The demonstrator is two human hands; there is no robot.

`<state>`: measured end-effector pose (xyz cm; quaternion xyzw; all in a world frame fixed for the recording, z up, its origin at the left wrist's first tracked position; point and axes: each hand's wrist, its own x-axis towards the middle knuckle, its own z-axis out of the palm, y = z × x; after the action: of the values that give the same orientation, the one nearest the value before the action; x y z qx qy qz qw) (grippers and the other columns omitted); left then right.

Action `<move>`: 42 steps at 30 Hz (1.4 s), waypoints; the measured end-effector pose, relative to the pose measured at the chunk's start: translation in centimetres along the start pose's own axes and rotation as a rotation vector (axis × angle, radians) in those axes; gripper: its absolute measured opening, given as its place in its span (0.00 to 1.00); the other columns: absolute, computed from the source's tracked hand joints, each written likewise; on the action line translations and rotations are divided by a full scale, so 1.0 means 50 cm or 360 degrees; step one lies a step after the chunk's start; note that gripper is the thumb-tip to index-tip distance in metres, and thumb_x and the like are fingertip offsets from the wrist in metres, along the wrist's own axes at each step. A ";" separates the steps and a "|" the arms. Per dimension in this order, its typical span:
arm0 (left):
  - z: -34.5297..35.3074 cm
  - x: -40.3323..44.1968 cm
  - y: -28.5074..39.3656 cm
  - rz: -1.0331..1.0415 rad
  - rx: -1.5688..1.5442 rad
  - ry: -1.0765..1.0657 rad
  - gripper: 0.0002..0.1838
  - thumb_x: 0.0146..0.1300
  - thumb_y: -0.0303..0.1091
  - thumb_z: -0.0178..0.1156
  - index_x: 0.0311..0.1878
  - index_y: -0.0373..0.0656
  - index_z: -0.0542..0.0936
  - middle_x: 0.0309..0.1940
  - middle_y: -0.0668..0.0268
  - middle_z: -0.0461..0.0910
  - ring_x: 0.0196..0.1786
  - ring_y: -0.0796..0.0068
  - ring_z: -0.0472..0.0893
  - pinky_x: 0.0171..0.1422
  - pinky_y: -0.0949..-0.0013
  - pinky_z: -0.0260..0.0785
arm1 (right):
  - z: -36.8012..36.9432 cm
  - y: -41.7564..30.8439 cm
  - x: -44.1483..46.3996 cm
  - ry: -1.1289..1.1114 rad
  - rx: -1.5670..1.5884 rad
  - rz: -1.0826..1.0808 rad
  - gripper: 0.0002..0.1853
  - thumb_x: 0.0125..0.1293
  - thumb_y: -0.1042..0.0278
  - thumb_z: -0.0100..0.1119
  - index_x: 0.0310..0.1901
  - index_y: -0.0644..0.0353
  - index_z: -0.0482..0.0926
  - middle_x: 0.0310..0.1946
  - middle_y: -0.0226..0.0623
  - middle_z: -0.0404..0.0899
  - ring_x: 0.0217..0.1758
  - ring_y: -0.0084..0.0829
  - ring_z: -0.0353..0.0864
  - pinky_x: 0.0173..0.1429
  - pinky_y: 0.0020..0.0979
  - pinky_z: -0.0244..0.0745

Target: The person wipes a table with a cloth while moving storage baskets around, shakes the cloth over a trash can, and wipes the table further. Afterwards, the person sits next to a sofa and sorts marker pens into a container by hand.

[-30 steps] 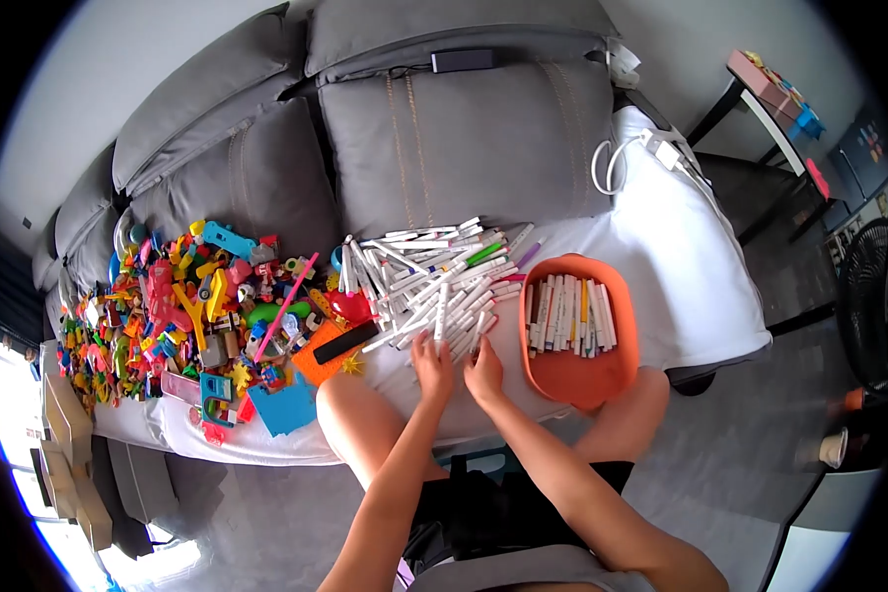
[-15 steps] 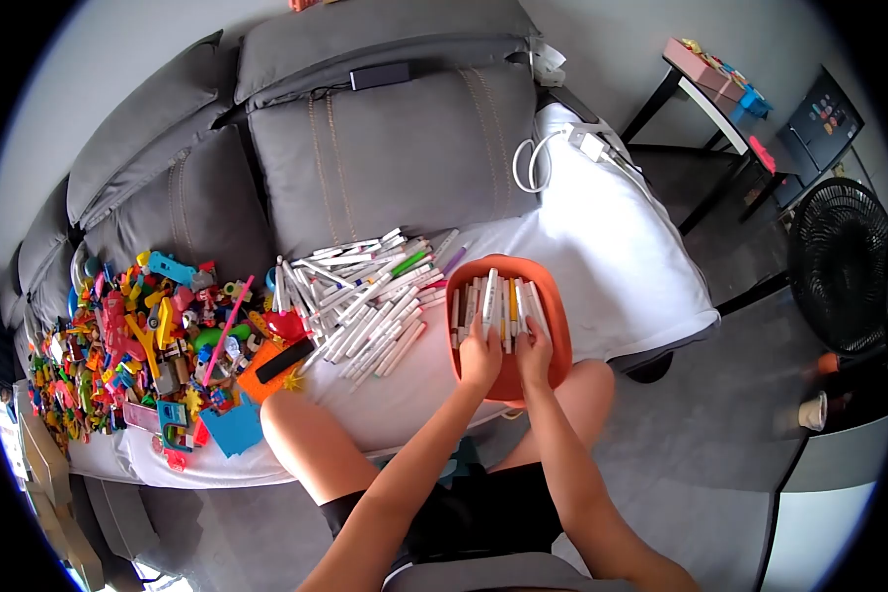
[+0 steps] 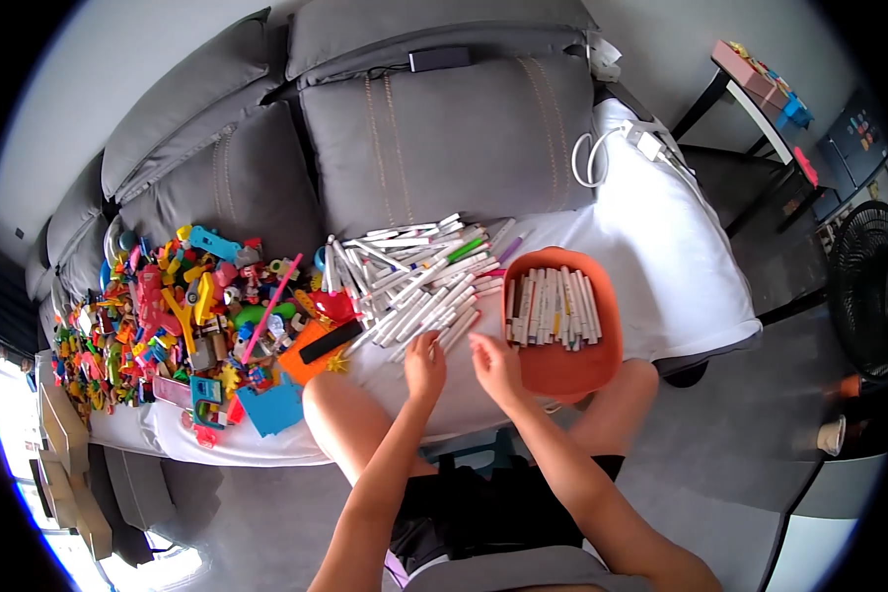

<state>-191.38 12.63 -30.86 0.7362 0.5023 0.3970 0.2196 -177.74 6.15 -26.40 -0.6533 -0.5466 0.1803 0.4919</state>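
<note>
A loose pile of white markers (image 3: 414, 286) lies on the white sofa cover, a few with coloured caps. At its lower edge is my left hand (image 3: 425, 367), its fingers slightly bent and apart, with nothing visible in them. My right hand (image 3: 497, 365) hovers between the pile and the orange tub (image 3: 572, 373), fingers loosely spread and pointing left, holding nothing I can see. Inside the tub, a row of white markers (image 3: 553, 308) lies side by side against its far part; the near part shows its bare orange bottom.
A large heap of colourful small toys (image 3: 168, 316) spreads over the sofa to the left. A black bar (image 3: 330, 342) and a blue sheet (image 3: 272, 408) lie near my left knee. White cables (image 3: 590, 160) and a power strip rest on the right. A black fan (image 3: 863, 291) stands beyond.
Both hands have let go of the markers in the tub and moved left toward the loose pile. The head view has shifted, so the scene sits further right.
</note>
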 end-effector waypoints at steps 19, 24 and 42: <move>-0.037 -0.088 -0.055 -0.0361 0.0329 -0.0352 0.10 0.53 0.34 0.64 0.39 0.46 0.82 0.49 0.61 0.73 0.46 0.56 0.76 0.46 0.58 0.71 | 0.120 0.054 -0.085 -0.0386 -0.0625 0.0374 0.20 0.55 0.67 0.62 0.50 0.54 0.70 0.39 0.50 0.71 0.36 0.51 0.78 0.39 0.46 0.75; -0.044 -0.086 -0.038 -0.0587 0.0058 -0.0311 0.11 0.55 0.37 0.63 0.37 0.41 0.81 0.35 0.61 0.79 0.34 0.57 0.79 0.39 0.60 0.72 | 0.086 0.029 -0.057 -0.0571 -0.0794 0.0631 0.29 0.49 0.69 0.65 0.54 0.59 0.65 0.42 0.51 0.70 0.38 0.51 0.78 0.40 0.43 0.77; 0.149 0.071 0.227 -0.0243 -0.0302 -0.0179 0.17 0.61 0.35 0.57 0.52 0.41 0.75 0.25 0.55 0.81 0.27 0.55 0.81 0.34 0.59 0.73 | -0.136 0.046 -0.009 0.0499 -0.0155 0.0325 0.13 0.63 0.73 0.59 0.48 0.69 0.76 0.35 0.46 0.82 0.36 0.36 0.83 0.41 0.29 0.77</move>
<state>-178.31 11.93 -25.75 0.6929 0.5039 0.3829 0.3455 -171.37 2.92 -25.40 -0.7485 -0.4023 0.0987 0.5179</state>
